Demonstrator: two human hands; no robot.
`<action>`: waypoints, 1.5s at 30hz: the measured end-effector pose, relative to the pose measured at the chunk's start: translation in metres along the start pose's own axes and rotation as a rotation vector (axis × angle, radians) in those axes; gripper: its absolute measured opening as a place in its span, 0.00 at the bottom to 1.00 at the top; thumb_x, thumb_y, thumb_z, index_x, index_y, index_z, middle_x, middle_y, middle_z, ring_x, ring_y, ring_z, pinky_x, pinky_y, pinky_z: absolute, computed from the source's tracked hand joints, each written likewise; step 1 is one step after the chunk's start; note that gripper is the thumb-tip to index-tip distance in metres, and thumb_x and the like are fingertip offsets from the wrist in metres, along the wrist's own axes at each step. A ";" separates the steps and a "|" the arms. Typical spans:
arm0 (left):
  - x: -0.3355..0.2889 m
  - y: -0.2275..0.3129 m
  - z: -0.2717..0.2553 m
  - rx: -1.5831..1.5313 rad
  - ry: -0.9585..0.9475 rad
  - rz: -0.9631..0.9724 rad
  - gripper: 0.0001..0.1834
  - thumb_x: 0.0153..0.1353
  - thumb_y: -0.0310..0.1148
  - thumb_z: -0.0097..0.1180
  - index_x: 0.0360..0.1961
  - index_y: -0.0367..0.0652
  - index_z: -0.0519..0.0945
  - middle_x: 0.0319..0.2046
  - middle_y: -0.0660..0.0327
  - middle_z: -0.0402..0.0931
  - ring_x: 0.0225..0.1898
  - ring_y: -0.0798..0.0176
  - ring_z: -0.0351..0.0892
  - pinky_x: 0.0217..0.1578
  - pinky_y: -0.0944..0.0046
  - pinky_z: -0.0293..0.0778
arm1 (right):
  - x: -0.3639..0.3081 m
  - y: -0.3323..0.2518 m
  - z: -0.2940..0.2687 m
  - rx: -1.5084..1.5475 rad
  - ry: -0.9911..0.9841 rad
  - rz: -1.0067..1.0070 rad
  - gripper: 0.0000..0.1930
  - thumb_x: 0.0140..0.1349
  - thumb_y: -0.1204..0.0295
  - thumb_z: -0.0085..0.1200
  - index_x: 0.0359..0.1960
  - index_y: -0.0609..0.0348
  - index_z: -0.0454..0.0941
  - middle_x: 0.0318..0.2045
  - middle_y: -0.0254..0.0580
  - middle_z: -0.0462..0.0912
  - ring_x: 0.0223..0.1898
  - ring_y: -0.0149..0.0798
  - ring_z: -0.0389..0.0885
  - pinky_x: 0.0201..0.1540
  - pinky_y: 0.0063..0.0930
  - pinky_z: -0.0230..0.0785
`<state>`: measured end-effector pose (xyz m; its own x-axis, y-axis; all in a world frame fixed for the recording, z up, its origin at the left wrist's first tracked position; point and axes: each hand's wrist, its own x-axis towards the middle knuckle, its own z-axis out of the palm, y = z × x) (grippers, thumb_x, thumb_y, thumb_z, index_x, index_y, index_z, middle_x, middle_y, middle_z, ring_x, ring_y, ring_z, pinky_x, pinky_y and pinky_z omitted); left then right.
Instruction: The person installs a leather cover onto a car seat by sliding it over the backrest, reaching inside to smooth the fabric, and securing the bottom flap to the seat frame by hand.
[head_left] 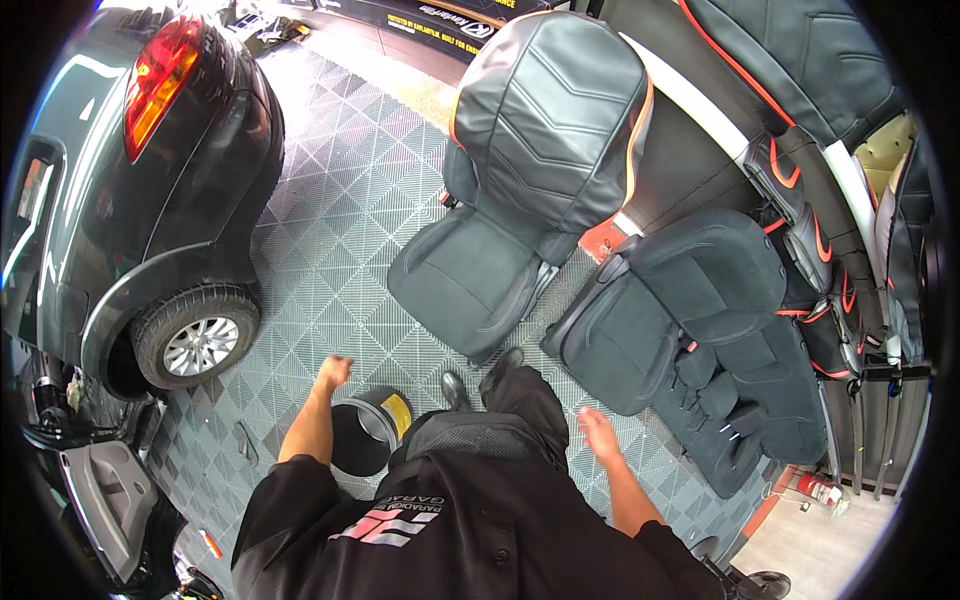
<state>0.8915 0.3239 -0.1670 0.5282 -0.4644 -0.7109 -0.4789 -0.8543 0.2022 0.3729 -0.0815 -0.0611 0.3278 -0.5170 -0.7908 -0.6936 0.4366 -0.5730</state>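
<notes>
My left hand [334, 373] hangs in the air above a black bucket with a yellow label [368, 428], fingers loosely curled and holding nothing. My right hand [598, 432] is open and empty, blurred, close to the edge of a black car seat lying on the floor [672, 300]. A second black car seat with orange piping [530, 170] stands upright just ahead of my feet. My black shoe [455, 389] and dark trouser leg [525, 395] point toward it.
A dark car [130, 200] with its rear wheel [197, 343] stands at the left on grey tiled flooring [350, 200]. A removed grey door panel [105, 500] lies at lower left. More seat covers [800, 60] lean against the right wall.
</notes>
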 end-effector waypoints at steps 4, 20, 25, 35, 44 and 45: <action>0.058 0.114 -0.069 -0.813 0.028 -0.133 0.21 0.65 0.43 0.49 0.50 0.38 0.78 0.36 0.56 0.83 0.31 0.62 0.83 0.23 0.64 0.75 | 0.059 -0.047 -0.031 0.112 0.190 0.029 0.30 0.66 0.42 0.48 0.55 0.56 0.75 0.42 0.36 0.82 0.38 0.31 0.78 0.35 0.29 0.71; 0.372 0.307 -0.347 -1.602 0.074 0.156 0.22 0.71 0.51 0.40 0.52 0.48 0.73 0.54 0.56 0.78 0.50 0.58 0.77 0.50 0.53 0.71 | 0.325 -0.283 -0.069 0.836 0.327 -0.121 0.43 0.65 0.34 0.42 0.71 0.53 0.60 0.67 0.48 0.67 0.64 0.49 0.67 0.62 0.55 0.59; 0.450 0.365 -0.315 -1.595 -0.079 0.068 0.48 0.60 0.73 0.41 0.67 0.42 0.64 0.63 0.45 0.64 0.62 0.47 0.68 0.64 0.40 0.57 | 0.364 -0.297 -0.022 0.959 0.356 -0.068 0.53 0.59 0.28 0.41 0.75 0.56 0.49 0.75 0.50 0.51 0.72 0.55 0.52 0.67 0.60 0.49; 0.461 0.387 -0.312 -1.811 -0.368 -0.043 0.30 0.61 0.68 0.44 0.44 0.52 0.75 0.34 0.61 0.75 0.37 0.58 0.75 0.49 0.42 0.67 | 0.383 -0.283 -0.014 1.208 0.445 -0.139 0.31 0.62 0.36 0.47 0.54 0.46 0.70 0.49 0.34 0.72 0.48 0.38 0.69 0.51 0.46 0.62; 0.509 0.337 -0.342 -1.604 -0.318 0.111 0.18 0.70 0.50 0.40 0.33 0.52 0.75 0.19 0.68 0.72 0.18 0.68 0.69 0.22 0.64 0.65 | 0.394 -0.275 -0.017 1.048 0.079 0.135 0.17 0.66 0.46 0.45 0.36 0.43 0.71 0.19 0.29 0.67 0.18 0.30 0.63 0.24 0.29 0.59; 0.493 0.367 -0.350 -1.582 -0.280 0.105 0.17 0.71 0.48 0.40 0.36 0.50 0.76 0.20 0.66 0.74 0.18 0.67 0.70 0.20 0.65 0.66 | 0.391 -0.265 -0.023 1.036 0.068 0.134 0.16 0.67 0.46 0.45 0.35 0.43 0.71 0.18 0.28 0.67 0.16 0.30 0.62 0.23 0.29 0.58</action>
<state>1.2211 -0.3004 -0.2073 0.3176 -0.6299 -0.7088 0.7599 -0.2780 0.5876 0.6701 -0.4164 -0.2140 0.2297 -0.4441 -0.8661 0.1780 0.8940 -0.4112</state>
